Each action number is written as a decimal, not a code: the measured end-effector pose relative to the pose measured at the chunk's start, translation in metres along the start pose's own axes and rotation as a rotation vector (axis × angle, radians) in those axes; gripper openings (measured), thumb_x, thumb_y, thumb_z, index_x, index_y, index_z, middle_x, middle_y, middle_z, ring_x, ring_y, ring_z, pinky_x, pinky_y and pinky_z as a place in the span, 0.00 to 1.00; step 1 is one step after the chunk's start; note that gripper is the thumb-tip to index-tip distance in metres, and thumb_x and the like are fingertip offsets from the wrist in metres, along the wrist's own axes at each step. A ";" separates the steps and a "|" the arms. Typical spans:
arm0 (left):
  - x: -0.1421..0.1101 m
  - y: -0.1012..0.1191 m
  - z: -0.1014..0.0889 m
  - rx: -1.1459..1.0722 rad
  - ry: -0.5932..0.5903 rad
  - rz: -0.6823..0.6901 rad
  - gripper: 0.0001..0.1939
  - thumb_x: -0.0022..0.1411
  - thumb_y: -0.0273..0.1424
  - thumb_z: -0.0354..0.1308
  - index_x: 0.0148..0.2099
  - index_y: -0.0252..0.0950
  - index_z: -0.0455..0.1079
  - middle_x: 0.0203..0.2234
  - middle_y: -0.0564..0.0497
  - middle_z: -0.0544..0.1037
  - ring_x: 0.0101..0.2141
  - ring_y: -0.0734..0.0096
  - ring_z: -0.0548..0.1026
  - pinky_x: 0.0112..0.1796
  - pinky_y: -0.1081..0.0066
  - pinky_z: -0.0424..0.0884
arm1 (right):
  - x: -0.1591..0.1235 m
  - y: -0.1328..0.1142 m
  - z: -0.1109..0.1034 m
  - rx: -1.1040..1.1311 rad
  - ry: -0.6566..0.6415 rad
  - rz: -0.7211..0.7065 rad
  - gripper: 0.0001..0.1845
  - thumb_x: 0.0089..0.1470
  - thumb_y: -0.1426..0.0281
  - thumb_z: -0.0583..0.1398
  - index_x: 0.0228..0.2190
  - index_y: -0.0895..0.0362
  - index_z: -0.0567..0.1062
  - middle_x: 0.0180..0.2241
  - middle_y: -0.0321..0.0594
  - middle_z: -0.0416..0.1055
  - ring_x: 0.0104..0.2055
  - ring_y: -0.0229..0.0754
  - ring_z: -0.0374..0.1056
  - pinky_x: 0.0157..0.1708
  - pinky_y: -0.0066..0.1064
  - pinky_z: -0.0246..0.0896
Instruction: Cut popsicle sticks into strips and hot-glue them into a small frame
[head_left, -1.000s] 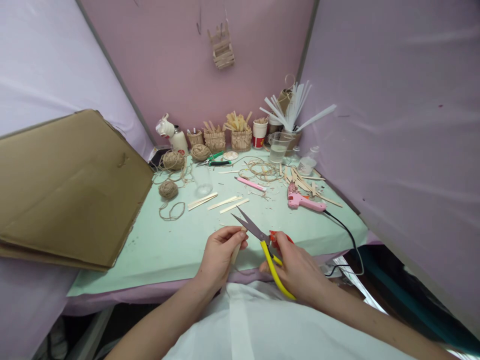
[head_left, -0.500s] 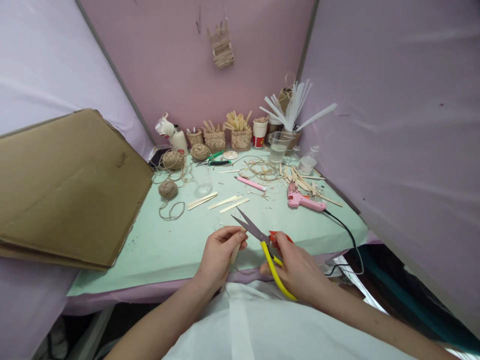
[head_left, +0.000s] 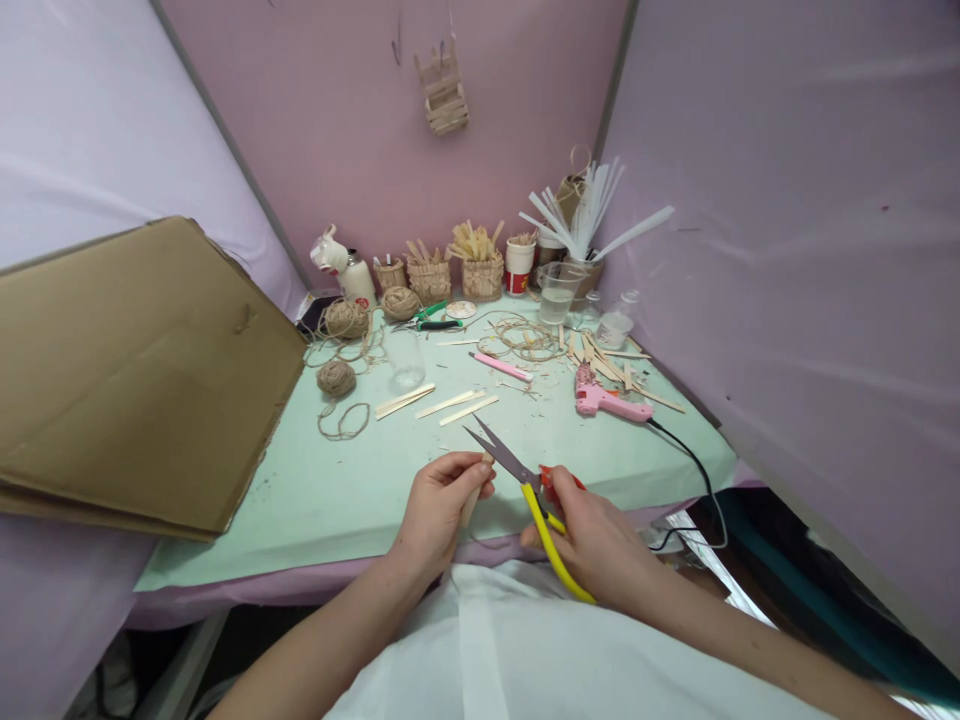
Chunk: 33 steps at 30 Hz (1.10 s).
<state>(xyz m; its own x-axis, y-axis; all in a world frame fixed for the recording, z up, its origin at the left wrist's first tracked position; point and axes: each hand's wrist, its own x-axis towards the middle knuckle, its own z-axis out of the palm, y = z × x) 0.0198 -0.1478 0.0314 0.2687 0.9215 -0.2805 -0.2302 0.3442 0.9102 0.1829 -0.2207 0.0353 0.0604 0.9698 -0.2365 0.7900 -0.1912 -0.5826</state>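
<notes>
My left hand (head_left: 439,508) is closed in a pinch on a flat wooden stick (head_left: 472,502), held upright over the near edge of the green table (head_left: 330,490). My right hand (head_left: 600,540) grips scissors (head_left: 534,492) with yellow and orange handles. Their grey blades are parted and point up-left, right beside the top end of the stick. Both hands hover close together just above my white-clothed lap.
A large cardboard sheet (head_left: 127,370) overhangs the table's left side. Loose sticks (head_left: 442,403), twine balls (head_left: 337,378), a glass jar (head_left: 406,360), a pink knife (head_left: 501,367) and a pink glue gun (head_left: 607,400) with a black cord (head_left: 694,475) lie mid-table. Stick baskets and cups line the back wall.
Almost nothing has moved; the scissors and both hands have only shifted slightly, with the blades staying parted beside the stick.
</notes>
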 end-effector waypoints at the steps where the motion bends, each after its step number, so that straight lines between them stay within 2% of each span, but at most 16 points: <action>1: 0.000 0.000 0.000 0.001 -0.003 0.002 0.07 0.46 0.32 0.66 0.28 0.34 0.75 0.23 0.53 0.74 0.24 0.78 0.71 0.29 0.77 0.68 | 0.000 0.000 0.000 0.010 -0.001 -0.004 0.18 0.51 0.58 0.56 0.40 0.53 0.59 0.30 0.39 0.69 0.30 0.44 0.65 0.26 0.28 0.45; 7: 0.000 0.000 0.000 0.005 -0.013 -0.009 0.08 0.46 0.32 0.67 0.28 0.34 0.75 0.22 0.53 0.74 0.24 0.79 0.71 0.28 0.78 0.67 | 0.000 0.002 0.000 0.170 -0.062 -0.033 0.12 0.52 0.62 0.55 0.31 0.52 0.56 0.30 0.37 0.71 0.28 0.41 0.63 0.27 0.28 0.47; 9: 0.001 0.001 0.000 0.005 -0.020 -0.025 0.08 0.46 0.33 0.67 0.29 0.34 0.75 0.22 0.53 0.74 0.24 0.79 0.71 0.28 0.78 0.66 | 0.001 0.004 0.001 0.245 -0.073 -0.051 0.11 0.51 0.64 0.54 0.29 0.52 0.54 0.27 0.34 0.70 0.26 0.39 0.61 0.27 0.28 0.48; 12: 0.002 0.002 -0.001 0.006 -0.028 -0.043 0.09 0.45 0.33 0.67 0.29 0.33 0.75 0.22 0.52 0.75 0.23 0.79 0.71 0.28 0.78 0.67 | 0.004 0.006 0.001 0.372 -0.077 -0.070 0.11 0.51 0.65 0.53 0.25 0.52 0.52 0.21 0.29 0.62 0.23 0.36 0.55 0.26 0.27 0.47; 15: 0.003 0.004 -0.003 -0.001 -0.030 -0.054 0.10 0.45 0.33 0.68 0.29 0.33 0.75 0.22 0.52 0.75 0.23 0.79 0.71 0.28 0.78 0.67 | 0.005 0.005 -0.004 0.463 -0.079 -0.063 0.11 0.50 0.66 0.51 0.24 0.52 0.51 0.19 0.26 0.54 0.22 0.34 0.49 0.24 0.27 0.46; 20: 0.007 0.010 -0.005 0.028 -0.027 -0.087 0.12 0.43 0.35 0.68 0.30 0.33 0.75 0.23 0.51 0.75 0.23 0.79 0.71 0.28 0.78 0.67 | 0.006 0.002 -0.012 0.467 -0.082 -0.064 0.11 0.50 0.65 0.51 0.23 0.53 0.51 0.20 0.27 0.52 0.23 0.34 0.48 0.24 0.27 0.46; 23: 0.020 0.027 -0.015 0.077 -0.018 -0.063 0.15 0.40 0.37 0.69 0.29 0.33 0.74 0.23 0.51 0.75 0.22 0.78 0.70 0.27 0.76 0.66 | 0.009 0.004 -0.014 0.440 -0.034 -0.064 0.11 0.50 0.63 0.51 0.24 0.53 0.53 0.22 0.28 0.53 0.24 0.34 0.50 0.25 0.27 0.49; 25: 0.034 0.047 -0.027 0.162 -0.010 0.047 0.15 0.40 0.38 0.69 0.29 0.33 0.75 0.22 0.51 0.75 0.23 0.77 0.70 0.27 0.75 0.66 | 0.012 0.007 -0.014 0.437 -0.005 -0.071 0.12 0.51 0.61 0.51 0.24 0.53 0.54 0.22 0.28 0.53 0.24 0.35 0.50 0.24 0.27 0.49; 29: 0.071 0.090 -0.055 0.557 0.072 0.328 0.14 0.44 0.40 0.66 0.31 0.34 0.76 0.22 0.50 0.76 0.24 0.73 0.70 0.28 0.74 0.64 | 0.018 0.014 -0.015 0.417 0.020 -0.076 0.14 0.53 0.58 0.51 0.25 0.53 0.55 0.22 0.29 0.55 0.24 0.35 0.51 0.24 0.28 0.50; 31: 0.089 0.103 -0.064 0.790 0.113 0.398 0.12 0.46 0.39 0.64 0.30 0.35 0.76 0.24 0.50 0.77 0.26 0.71 0.70 0.28 0.73 0.62 | 0.022 0.017 -0.014 0.399 0.036 -0.094 0.14 0.53 0.57 0.52 0.25 0.54 0.56 0.23 0.29 0.56 0.25 0.35 0.52 0.25 0.28 0.51; 33: 0.106 0.106 -0.069 0.982 0.117 0.415 0.11 0.48 0.37 0.62 0.30 0.35 0.77 0.26 0.50 0.78 0.28 0.69 0.71 0.30 0.72 0.62 | 0.026 0.020 -0.015 0.378 0.053 -0.118 0.14 0.53 0.57 0.52 0.25 0.54 0.57 0.23 0.30 0.56 0.25 0.36 0.53 0.26 0.28 0.52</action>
<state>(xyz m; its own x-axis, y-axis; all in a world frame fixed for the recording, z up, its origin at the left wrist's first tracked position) -0.0410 -0.0007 0.0773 0.2392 0.9626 0.1274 0.5844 -0.2475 0.7728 0.2093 -0.1976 0.0288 0.0215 0.9930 -0.1159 0.5135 -0.1104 -0.8510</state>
